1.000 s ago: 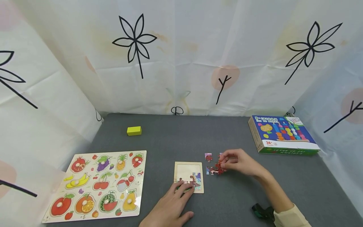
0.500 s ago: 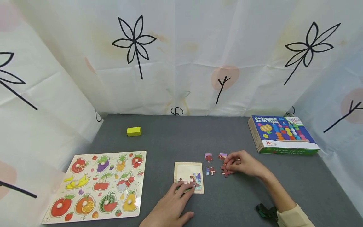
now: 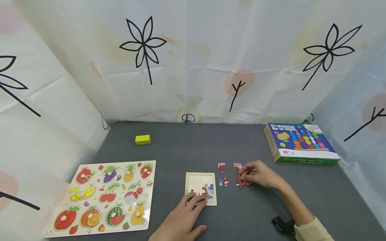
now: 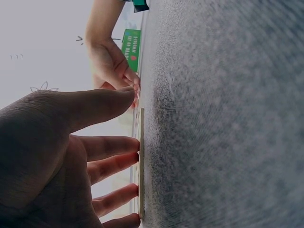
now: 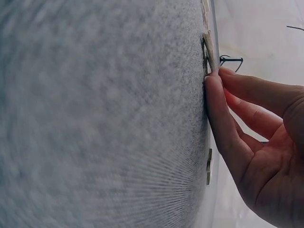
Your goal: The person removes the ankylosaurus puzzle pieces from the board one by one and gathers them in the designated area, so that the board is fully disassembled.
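White and printed with bright fruit, a flat rectangular board (image 3: 120, 163) lies at the far left, well apart from the work. The left hand (image 3: 184, 217) rests, fingers spread, on the near-left part of a small, pale wooden square tray (image 3: 200, 173). Light fingertip pressure should be enough to steady it without hiding the gaps. Multicoloured fitted pieces (image 3: 209, 191) sit at the tray's near and right sides. Right of it, three loose jigsaw pieces in purple, blue and brown (image 3: 221, 167) lie apart on the dark grey surface (image 3: 169, 147). Just beside them, the right hand (image 3: 257, 174) pinches a reddish-brown knobbed jigsaw piece (image 3: 240, 182), which looks tilted; I cannot tell whether it touches down. A grip on its edges would probably serve best, leaving picture and tabs readable.
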The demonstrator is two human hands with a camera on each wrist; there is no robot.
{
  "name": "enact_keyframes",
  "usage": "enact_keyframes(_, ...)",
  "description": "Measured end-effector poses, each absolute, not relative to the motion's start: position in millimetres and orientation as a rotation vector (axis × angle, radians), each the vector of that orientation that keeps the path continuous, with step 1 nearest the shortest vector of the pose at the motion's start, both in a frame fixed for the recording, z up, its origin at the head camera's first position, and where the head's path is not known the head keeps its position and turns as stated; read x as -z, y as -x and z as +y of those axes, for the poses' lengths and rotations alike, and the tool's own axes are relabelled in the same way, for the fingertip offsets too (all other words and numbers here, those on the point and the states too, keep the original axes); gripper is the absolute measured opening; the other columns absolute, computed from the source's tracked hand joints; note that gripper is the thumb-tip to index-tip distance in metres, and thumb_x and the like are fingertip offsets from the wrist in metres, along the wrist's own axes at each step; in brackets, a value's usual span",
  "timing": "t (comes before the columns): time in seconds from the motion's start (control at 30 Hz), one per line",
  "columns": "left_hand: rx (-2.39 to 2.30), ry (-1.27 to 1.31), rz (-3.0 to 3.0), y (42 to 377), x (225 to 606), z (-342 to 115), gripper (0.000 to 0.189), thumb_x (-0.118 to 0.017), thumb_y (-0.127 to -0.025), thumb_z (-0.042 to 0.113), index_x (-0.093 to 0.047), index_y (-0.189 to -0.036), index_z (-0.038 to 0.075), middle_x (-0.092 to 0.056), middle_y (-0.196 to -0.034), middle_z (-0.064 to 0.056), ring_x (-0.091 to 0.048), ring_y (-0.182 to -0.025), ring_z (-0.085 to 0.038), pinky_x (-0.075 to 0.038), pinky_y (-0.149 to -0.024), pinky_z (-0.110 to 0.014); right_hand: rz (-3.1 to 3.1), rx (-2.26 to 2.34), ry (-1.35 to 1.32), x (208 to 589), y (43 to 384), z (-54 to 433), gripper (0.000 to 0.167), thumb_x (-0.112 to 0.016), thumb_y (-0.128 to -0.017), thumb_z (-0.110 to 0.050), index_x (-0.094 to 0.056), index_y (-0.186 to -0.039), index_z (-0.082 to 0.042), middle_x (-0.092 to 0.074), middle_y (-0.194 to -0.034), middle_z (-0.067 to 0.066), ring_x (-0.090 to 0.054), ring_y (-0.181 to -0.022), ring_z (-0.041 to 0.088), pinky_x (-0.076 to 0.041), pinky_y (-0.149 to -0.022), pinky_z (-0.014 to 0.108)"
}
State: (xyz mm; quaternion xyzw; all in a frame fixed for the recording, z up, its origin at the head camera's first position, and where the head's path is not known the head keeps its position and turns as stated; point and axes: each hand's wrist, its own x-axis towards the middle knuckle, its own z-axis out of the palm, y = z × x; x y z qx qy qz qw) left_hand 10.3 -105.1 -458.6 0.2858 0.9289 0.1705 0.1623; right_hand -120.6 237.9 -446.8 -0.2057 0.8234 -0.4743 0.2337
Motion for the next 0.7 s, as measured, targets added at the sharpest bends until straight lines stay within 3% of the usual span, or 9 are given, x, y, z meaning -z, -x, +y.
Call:
enact_keyframes(0.47, -0.477, -0.819, 2.661, -10, 458, -105, 0.068, -0.071, -0.102, 0.057, -0.054, -0.159, 0.024, -0.045, -0.167, 0.011, -0.043, -0.155, -0.028, -0.053, -0.119, -0.051, 2.289, 1.319, 0.581, 443, 120, 237, 0.021, -0.072, -0.103, -0.005, -0.074, -0.116, 0.011, -0.077, -0.103, 0.021, -0.075, -0.084, 0.003, -0.066, -0.074, 0.025)
enact_keyframes(0.7, -0.495, -0.78, 2.651, -9, 457, -103, 0.067, -0.072, -0.102, 0.055, -0.053, -0.159, 0.025, -0.045, -0.167, 0.012, -0.044, -0.154, -0.028, -0.054, -0.117, -0.052, 2.309, 1.306, 0.667, 442, 119, 228, 0.021, -0.073, -0.102, -0.008, -0.074, -0.115, 0.008, -0.078, -0.098, 0.018, -0.073, -0.079, 0.005, -0.061, -0.072, 0.022)
